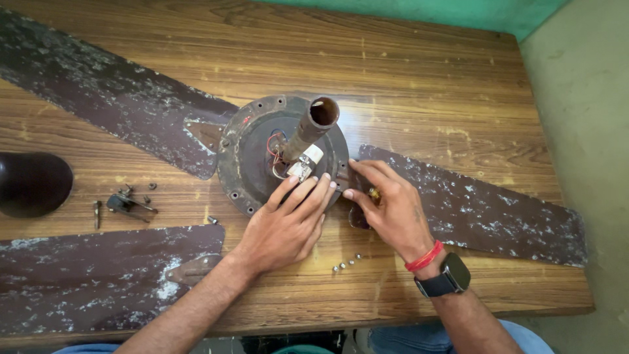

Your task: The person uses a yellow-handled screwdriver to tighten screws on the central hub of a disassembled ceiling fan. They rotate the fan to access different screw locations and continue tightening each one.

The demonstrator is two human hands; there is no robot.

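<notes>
- My left hand (285, 226) lies flat and open on the round fan motor (252, 154), mid-table; I press steady.
- My right hand (386, 206) pinches at the blade (478, 203) joint (a small gold bit shows); I go slow.

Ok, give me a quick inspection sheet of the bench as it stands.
Surface: worn wooden table.
Job's things: round fan motor housing with upright rusty pipe; one blade meets the housing, another sits at its left edge, a third lies apart.
Clutter: loose screws, small bracket, dark dome cover.
Hands: left hand flat on housing; right hand at the blade's bracket.
Cables: red and white wires at the pipe base.
Surroundings: green wall.
</notes>
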